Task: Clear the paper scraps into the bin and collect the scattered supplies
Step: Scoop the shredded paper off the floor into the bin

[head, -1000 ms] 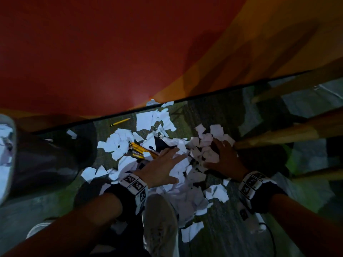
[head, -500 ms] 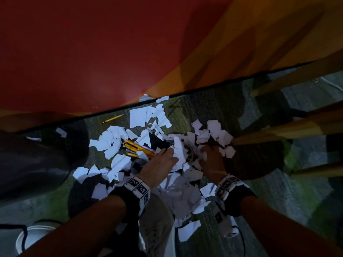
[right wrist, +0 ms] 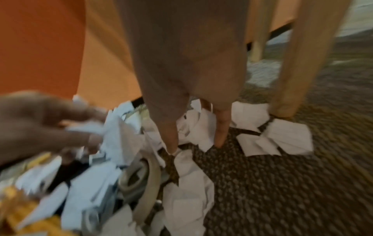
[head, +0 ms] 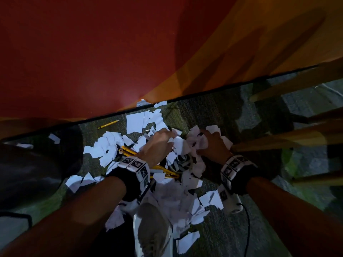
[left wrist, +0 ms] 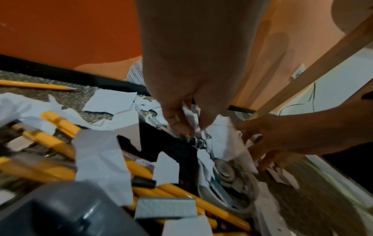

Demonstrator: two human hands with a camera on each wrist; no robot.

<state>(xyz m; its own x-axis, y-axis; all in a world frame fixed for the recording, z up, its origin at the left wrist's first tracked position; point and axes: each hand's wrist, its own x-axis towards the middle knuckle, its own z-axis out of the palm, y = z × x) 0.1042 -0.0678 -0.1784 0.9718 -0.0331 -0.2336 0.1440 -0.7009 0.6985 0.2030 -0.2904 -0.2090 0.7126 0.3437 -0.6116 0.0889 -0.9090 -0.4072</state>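
Both hands have closed inward: left hand (head: 161, 143) pinches paper scraps (head: 179, 145), right hand (head: 213, 143) rakes open-fingered; light, flimsy, best bunched together.

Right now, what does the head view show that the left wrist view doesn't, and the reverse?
Only the head view shows the person's shoe at the bottom, both marker wristbands, and scraps spread on the carpet toward the person. Only the left wrist view shows printed text on a scrap against the wall and a grey block lying across the pencils. Both show the left hand pinching paper scraps, the right hand on the pile, the bundle of yellow pencils and the lone pencil near the wall.
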